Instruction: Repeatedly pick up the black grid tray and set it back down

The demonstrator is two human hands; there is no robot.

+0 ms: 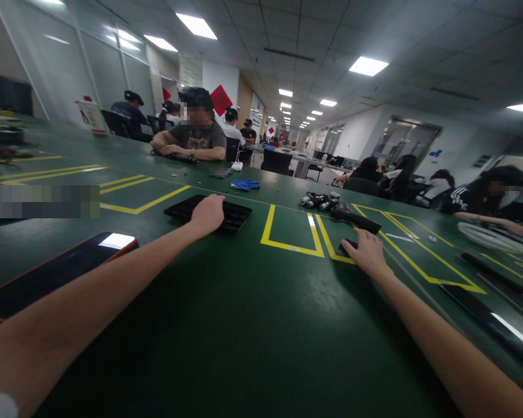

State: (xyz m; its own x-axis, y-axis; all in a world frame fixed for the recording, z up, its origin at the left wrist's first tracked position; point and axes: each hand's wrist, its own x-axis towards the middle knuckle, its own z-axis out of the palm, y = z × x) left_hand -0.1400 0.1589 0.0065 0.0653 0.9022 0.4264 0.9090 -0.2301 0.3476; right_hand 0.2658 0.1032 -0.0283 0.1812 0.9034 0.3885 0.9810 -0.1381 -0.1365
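My left hand (208, 213) reaches far across the green table (253, 325) and rests on the near edge of a black compartment tray (226, 216), fingers curled over it. My right hand (366, 251) lies on a small dark object (347, 246) on the yellow floor-tape line, fingers bent over it; what it is I cannot make out. Just beyond that hand sits a long black bar (355, 218) and a cluster of small black-and-silver cylindrical parts (321, 201).
A phone with a red case (65, 268) lies at my left. Blue gloves (245, 184) lie farther back. Black strips (490, 316) lie at the right. A person sits opposite at the table; other people sit at the right and in the back.
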